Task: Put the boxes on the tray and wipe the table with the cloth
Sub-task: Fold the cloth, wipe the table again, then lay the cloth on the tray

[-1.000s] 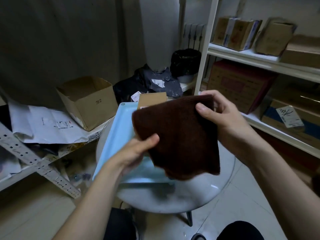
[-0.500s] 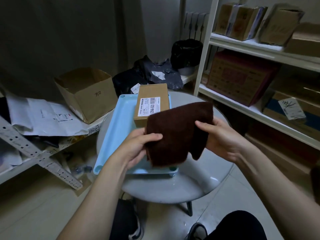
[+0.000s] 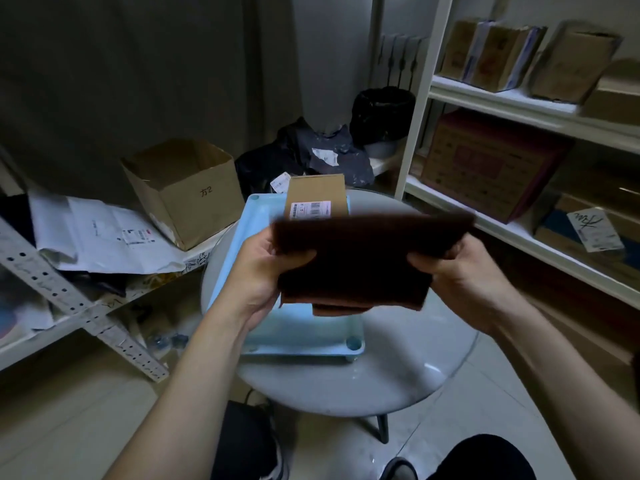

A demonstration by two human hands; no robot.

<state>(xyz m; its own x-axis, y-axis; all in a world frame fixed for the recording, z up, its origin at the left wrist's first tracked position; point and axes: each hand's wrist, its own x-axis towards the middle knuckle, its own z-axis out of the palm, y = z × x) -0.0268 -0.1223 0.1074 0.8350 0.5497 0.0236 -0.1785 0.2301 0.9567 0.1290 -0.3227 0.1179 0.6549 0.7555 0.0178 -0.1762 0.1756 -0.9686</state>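
Now cloth [image 3: 360, 258] between both hands

The round table [image 3: 398, 368] has open glass along the front and right side, so there's room to get in there. The blue tray [image 3: 304, 341] takes up the left-middle, with a cardboard box [image 3: 317, 194] at its far end, and shelving [image 3: 485, 98] crowds the right.

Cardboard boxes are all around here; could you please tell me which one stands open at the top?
The brown cardboard box marked in black pen on the left shelf: its top gapes open, while the others look closed.
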